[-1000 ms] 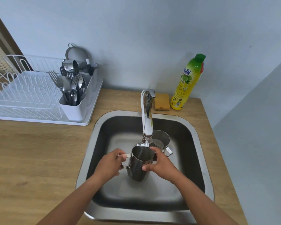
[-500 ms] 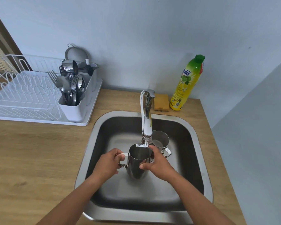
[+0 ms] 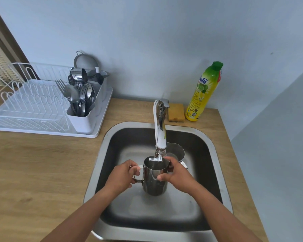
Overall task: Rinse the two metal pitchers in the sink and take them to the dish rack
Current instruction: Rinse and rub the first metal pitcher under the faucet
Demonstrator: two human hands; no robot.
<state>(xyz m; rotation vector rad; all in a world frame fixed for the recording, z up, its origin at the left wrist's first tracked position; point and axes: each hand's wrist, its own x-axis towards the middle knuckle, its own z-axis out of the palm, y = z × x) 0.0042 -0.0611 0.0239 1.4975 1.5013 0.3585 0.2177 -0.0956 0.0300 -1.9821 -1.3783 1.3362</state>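
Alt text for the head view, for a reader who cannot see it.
A left hand grips the handle and a right hand the body of a metal pitcher held upright under the faucet in a steel sink. A second pitcher stands behind it; a white dish rack sits on the counter to the left.

Handle of held pitcher [image 3: 154, 179] is largely covered by the fingers of the left hand [image 3: 121, 175]; its right flank is covered by the right hand [image 3: 177, 175]. Rear pitcher [image 3: 176, 151] is partly masked by the tap [image 3: 159, 131] and the right hand. Water flow at the spout cannot be determined. Dish rack [image 3: 24, 105] is cut off at the left edge. Both forearms and the near rim of the sink [image 3: 98, 165] are cut off at the bottom edge. Lower ends of the cutlery [image 3: 80, 96] are hidden inside the cutlery holder [image 3: 94, 119]. Small print on the bottle [image 3: 202, 95] cannot be read.
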